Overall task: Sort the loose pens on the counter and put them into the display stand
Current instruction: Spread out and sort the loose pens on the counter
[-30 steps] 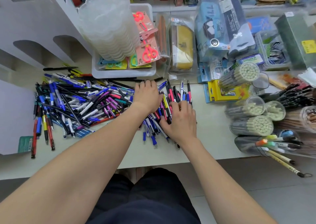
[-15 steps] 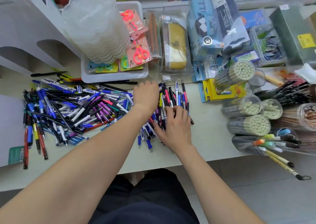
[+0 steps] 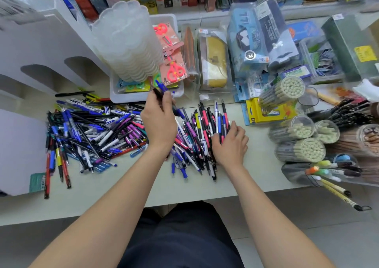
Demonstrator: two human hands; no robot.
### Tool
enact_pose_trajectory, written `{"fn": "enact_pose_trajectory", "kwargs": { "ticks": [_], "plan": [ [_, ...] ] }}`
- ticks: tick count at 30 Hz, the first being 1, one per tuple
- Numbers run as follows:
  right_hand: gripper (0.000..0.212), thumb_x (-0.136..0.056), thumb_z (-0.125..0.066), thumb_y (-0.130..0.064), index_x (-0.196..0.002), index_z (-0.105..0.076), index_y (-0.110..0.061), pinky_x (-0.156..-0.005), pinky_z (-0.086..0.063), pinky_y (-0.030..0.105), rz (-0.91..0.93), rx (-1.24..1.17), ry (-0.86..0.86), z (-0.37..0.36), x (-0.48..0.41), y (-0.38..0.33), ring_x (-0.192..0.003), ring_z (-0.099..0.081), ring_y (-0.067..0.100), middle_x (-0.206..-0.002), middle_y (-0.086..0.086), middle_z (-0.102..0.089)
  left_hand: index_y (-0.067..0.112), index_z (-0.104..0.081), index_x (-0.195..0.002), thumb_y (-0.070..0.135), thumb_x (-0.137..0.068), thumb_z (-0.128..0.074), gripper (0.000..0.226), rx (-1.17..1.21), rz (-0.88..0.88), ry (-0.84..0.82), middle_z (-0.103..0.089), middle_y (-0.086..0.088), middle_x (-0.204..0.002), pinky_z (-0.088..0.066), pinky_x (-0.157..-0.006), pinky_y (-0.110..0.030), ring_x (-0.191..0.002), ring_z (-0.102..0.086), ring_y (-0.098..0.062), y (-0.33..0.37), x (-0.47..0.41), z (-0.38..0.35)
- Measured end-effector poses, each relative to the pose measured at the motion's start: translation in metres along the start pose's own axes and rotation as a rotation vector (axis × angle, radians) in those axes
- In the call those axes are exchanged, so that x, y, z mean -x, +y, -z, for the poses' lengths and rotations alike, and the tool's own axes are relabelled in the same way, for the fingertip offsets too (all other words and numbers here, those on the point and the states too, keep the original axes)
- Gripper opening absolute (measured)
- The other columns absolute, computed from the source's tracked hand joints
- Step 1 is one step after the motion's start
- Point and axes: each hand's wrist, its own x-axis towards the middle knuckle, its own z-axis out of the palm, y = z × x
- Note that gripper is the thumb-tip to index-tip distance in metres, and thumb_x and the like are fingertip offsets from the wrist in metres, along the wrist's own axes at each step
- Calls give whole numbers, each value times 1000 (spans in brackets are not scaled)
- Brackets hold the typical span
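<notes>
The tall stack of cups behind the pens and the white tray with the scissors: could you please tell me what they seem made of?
The stack of cups looks like frosted, translucent plastic: the nested rims show through as faint lines. The tray seems opaque white plastic, smooth with rounded moulded edges.

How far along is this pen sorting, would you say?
Barely begun. Done: a smaller group of pens lies roughly lined up beside the big tangled heap. In hand: the left hand grips a few blue and black pens; the right hand rests on the smaller group. Left: nearly everything; no pens show in the white stand.
</notes>
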Motion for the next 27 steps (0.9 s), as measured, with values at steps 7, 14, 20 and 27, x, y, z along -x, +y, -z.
{"fn": "enact_pose_trajectory", "kwargs": {
  "ticks": [7, 14, 20, 27],
  "plan": [
    [92, -95, -58, -57, -165, -20, -12, -110, -37, 48, 39, -56, -117, -1, 1, -4, -132, -34, 34, -151, 10, -29, 6, -60, -84, 34, -104, -64, 35, -352, 364, -371, -65, -9, -76, -40, -55, -35, -71, -64, -31, -52, 24, -2],
    [91, -92, -56, -63, -161, -28, -11, -110, -36, 51, -9, -13, -77, 6, 0, -1, -135, -33, 37, -149, 12, -31, 13, -48, -111, 25, -102, -68, 24, -509, 262, -323, -63, -6, -106, -39, -68, -35, -87, -59, -26, -42, 39, 11],
    [65, -96, -57, -43, -150, -42, -10, -101, -41, 48, 147, 58, 141, 2, 12, -21, -124, -41, 35, -142, 16, -43, -6, -23, -150, 22, -105, -55, 62, -601, 624, -450, -28, -29, -154, -45, -104, -53, -133, -46, -51, -67, 56, 18],
    [41, -106, -47, -26, -147, -54, -30, -97, -35, 45, 590, 15, -77, -25, 4, -102, -119, -49, 31, -130, 6, -58, -4, -41, -131, 9, -101, -65, 41, -492, 510, -527, -45, -25, -138, -45, -83, -41, -116, -55, -42, -83, 49, 18]
  ]
}}
